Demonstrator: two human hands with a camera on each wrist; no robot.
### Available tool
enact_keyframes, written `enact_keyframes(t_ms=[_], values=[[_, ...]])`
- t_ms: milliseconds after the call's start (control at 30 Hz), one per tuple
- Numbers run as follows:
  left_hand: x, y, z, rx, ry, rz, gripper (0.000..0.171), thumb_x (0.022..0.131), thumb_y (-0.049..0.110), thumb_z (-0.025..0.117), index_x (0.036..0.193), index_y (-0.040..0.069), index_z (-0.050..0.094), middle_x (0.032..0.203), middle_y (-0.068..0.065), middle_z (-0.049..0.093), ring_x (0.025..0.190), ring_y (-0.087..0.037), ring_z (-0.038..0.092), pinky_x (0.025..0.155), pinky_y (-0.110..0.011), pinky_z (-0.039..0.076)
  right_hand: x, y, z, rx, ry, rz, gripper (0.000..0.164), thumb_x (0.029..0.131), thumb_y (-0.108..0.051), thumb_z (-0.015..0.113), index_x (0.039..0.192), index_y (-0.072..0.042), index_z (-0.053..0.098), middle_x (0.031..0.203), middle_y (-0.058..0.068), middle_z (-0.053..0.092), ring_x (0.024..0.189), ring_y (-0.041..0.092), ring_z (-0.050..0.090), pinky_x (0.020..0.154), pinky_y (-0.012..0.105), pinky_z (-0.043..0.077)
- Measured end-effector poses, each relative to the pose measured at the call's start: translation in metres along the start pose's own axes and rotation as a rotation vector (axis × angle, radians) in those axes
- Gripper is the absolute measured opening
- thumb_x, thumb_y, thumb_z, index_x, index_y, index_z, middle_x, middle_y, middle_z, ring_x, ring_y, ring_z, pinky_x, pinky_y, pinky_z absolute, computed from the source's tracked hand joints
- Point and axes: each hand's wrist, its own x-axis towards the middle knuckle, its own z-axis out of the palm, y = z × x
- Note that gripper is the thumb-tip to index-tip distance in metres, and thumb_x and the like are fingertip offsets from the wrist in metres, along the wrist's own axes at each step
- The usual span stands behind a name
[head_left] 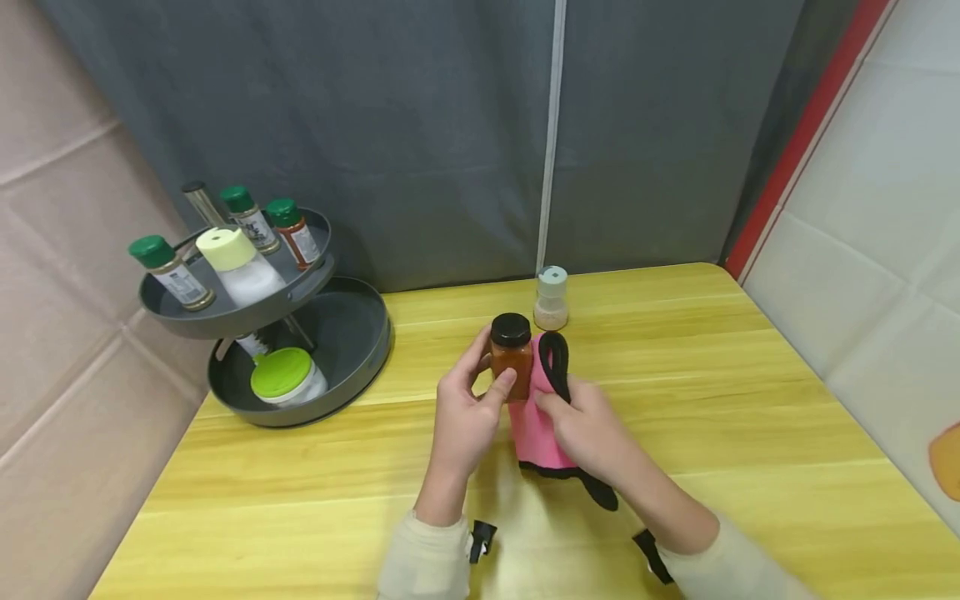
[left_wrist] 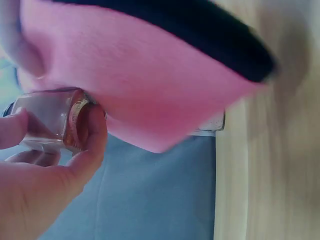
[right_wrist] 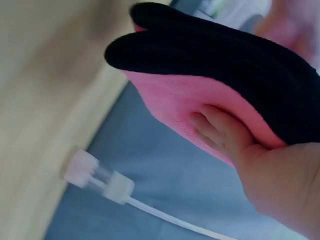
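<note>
My left hand (head_left: 467, 417) grips a small square spice jar (head_left: 510, 367) with a black lid and reddish-brown contents, held upright above the table. In the left wrist view the jar (left_wrist: 47, 117) lies between thumb and fingers, its side against pink cloth. My right hand (head_left: 592, 425) holds that folded pink cloth (head_left: 536, 433) with black edging, close beside the jar. From the right wrist the cloth (right_wrist: 170, 100) shows folded over, fingers curled around it. Behind both hands a shaker (head_left: 552, 300) with a pale cap and pinkish contents stands on the table.
At the left stands a grey two-tier rack (head_left: 352, 392). Its upper tier carries green-capped jars (head_left: 174, 271) and a white bottle with a cream cap (head_left: 240, 265). A green-lidded tub (head_left: 285, 375) sits below. A grey curtain (head_left: 450, 150) hangs behind the wooden table (head_left: 712, 375).
</note>
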Motion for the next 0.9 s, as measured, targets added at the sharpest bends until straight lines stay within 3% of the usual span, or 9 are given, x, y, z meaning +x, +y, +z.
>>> enact_keyframes(t_ms=[100,267,333,433,533,633,767,900], values=[[-0.001,-0.001,0.001,0.01,0.004,-0.008,0.059,0.095,0.001,0.068,0.149,0.018,0.052,0.142,0.002,0.059,0.124,-0.025,0.058,0.087,-0.043,0.057,0.0,-0.014,-0.009,-0.013,0.032,-0.043,0.024,0.101,-0.02,0.055,0.107,0.0,0.066,0.092,0.014,0.072,0.078,0.024,0.069,0.072,0.036,0.056],[-0.002,-0.006,0.002,0.011,0.008,0.035,0.058,0.093,0.004,0.071,0.147,0.014,0.053,0.139,0.0,0.062,0.121,-0.026,0.062,0.096,-0.042,0.054,-0.01,-0.035,-0.019,0.028,0.136,-0.24,0.02,0.103,-0.017,0.056,0.111,-0.003,0.067,0.094,0.014,0.07,0.078,0.027,0.065,0.071,0.038,0.055],[-0.003,-0.006,0.002,0.008,0.012,0.054,0.057,0.093,0.007,0.072,0.147,0.013,0.054,0.138,-0.001,0.063,0.119,-0.028,0.063,0.101,-0.044,0.05,-0.013,-0.037,-0.018,0.051,0.167,-0.334,0.019,0.102,-0.015,0.057,0.112,-0.003,0.068,0.094,0.013,0.07,0.077,0.026,0.064,0.07,0.037,0.055],[-0.004,-0.003,0.002,-0.001,0.027,0.061,0.057,0.093,0.008,0.072,0.147,0.016,0.054,0.136,0.0,0.064,0.116,-0.027,0.064,0.103,-0.045,0.049,-0.014,-0.03,-0.013,0.043,0.179,-0.395,0.017,0.102,-0.013,0.058,0.109,-0.003,0.069,0.085,0.011,0.068,0.07,0.023,0.062,0.064,0.035,0.054],[-0.003,0.004,0.0,-0.008,0.055,0.051,0.057,0.094,0.005,0.071,0.147,0.018,0.055,0.134,0.001,0.065,0.114,-0.024,0.064,0.096,-0.04,0.054,-0.012,-0.017,-0.005,0.011,0.135,-0.346,0.016,0.102,-0.014,0.057,0.104,-0.003,0.069,0.077,0.009,0.067,0.064,0.02,0.062,0.06,0.035,0.053],[-0.002,0.008,-0.003,-0.03,0.08,0.052,0.057,0.094,0.001,0.07,0.146,0.017,0.055,0.133,-0.002,0.065,0.115,-0.025,0.063,0.088,-0.04,0.058,-0.01,-0.006,0.0,-0.011,0.045,-0.204,0.018,0.102,-0.017,0.057,0.104,-0.004,0.069,0.081,0.007,0.071,0.069,0.019,0.067,0.065,0.036,0.055],[-0.002,0.009,-0.006,-0.03,0.085,0.045,0.058,0.093,-0.001,0.07,0.147,0.015,0.054,0.135,-0.002,0.065,0.116,-0.026,0.063,0.091,-0.042,0.056,-0.006,0.005,0.004,0.006,-0.06,-0.037,0.02,0.102,-0.019,0.057,0.102,-0.002,0.068,0.083,0.008,0.072,0.072,0.02,0.07,0.067,0.035,0.056],[-0.003,0.005,-0.004,0.004,0.045,0.027,0.058,0.093,0.0,0.069,0.147,0.016,0.054,0.137,0.0,0.063,0.117,-0.026,0.063,0.092,-0.045,0.056,-0.004,0.001,0.001,-0.012,-0.051,-0.031,0.02,0.101,-0.019,0.057,0.104,-0.002,0.068,0.085,0.01,0.071,0.073,0.021,0.068,0.068,0.035,0.056]])
